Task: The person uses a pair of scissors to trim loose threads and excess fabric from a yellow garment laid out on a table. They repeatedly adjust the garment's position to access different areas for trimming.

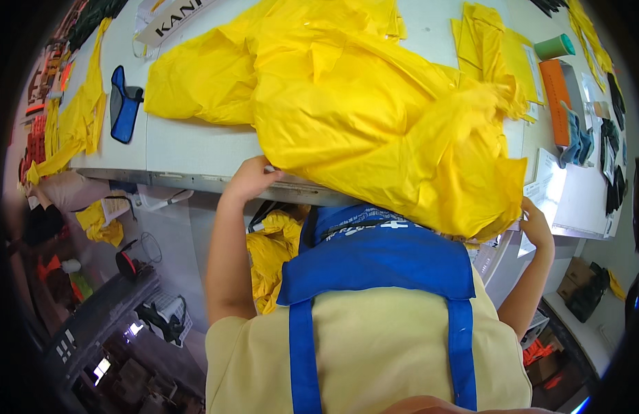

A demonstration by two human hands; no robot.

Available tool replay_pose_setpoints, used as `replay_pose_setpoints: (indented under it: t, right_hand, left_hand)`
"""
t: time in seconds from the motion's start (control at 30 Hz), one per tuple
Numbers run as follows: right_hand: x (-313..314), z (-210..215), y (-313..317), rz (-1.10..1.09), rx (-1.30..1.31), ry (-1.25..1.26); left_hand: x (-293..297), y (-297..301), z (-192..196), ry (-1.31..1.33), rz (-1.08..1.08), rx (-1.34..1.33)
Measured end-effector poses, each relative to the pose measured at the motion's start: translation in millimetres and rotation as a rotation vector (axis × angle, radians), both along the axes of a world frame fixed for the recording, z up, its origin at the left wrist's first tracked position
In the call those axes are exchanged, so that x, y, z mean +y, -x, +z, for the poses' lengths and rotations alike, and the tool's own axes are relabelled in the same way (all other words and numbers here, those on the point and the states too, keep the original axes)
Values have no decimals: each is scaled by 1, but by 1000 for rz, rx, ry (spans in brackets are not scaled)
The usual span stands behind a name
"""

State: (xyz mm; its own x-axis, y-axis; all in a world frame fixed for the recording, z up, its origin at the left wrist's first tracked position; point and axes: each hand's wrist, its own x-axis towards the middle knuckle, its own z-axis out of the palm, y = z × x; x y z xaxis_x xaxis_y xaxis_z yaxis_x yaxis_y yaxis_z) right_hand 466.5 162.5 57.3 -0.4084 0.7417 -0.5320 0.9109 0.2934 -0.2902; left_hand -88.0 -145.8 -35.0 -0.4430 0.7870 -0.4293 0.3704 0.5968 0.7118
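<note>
A large yellow raincoat point(333, 103) of smooth, thin fabric lies spread and rumpled over the white table, its near edge drooping past the table's front. At that edge, left of centre, my left hand point(254, 179) is closed with the fingertips on the fabric; a small whitish bit shows at them. My right hand point(537, 224) pinches the near right corner of the same raincoat. The fabric on the right is raised and slightly blurred. What lies beneath the raincoat is hidden.
On the table point(195, 148) lie a blue-and-black holder point(125, 107) at left and folded yellow garments point(495, 48) at back right. Further right are a green roll point(555, 47) and an orange box point(555, 100). Yellow fabric point(271, 252) hangs below the metal edge. Another person's arm point(43, 200) shows far left.
</note>
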Motion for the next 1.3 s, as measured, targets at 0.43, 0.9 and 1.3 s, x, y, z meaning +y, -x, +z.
replay_pose_setpoints:
  t: [0.43, 0.9, 1.3]
  right_hand:
    - [-67, 8, 377, 254, 488, -178]
    - [-75, -33, 359, -353, 860, 819]
    - [-114, -31, 332, -188, 955, 447]
  left_hand:
    - [28, -53, 15, -403, 407, 86]
    - [-28, -91, 18, -419, 236, 289]
    - [-10, -90, 36, -479, 298, 544]
